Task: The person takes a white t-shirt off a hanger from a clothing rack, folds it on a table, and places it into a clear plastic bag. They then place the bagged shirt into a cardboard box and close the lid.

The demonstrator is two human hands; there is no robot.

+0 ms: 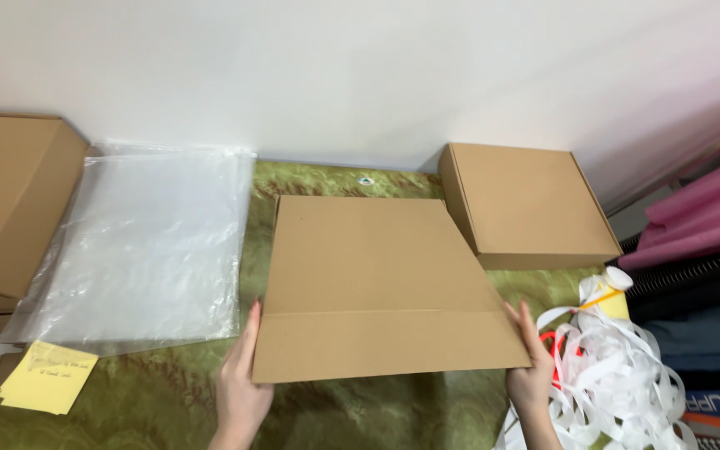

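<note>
both hands on a flat cardboard box [381,283] lying at centre of the bench [168,400], which is covered in a green patterned cloth. left hand [242,387] at 7 o'clock of the box, fingers straight and open, pressed flat along the left edge, not wrapped round it. right hand [531,367] at 4 o'clock, also open, fingers lying against the right edge near the front corner. box top has a fold crease running across near the front.

risk, as a judgement: with flat open palms only squeezing the sides, the box could slip or sag if lifted; the front flap may spring up at the crease. the white strap pile [618,375] at 4 o'clock touches the right hand's side and could snag the wrist or get dragged. the clear plastic bags [152,246] at 9 o'clock lie just beside the box and could slide off with it.

packages: closed brown box [531,204] at 1 o'clock by the wall; bigger brown carton [10,200] at 10 o'clock; yellow note [47,377] with handwriting at 8 o'clock; small round sticker [366,180] at 12 o'clock; pink fabric [702,217] at 3 o'clock.
</note>
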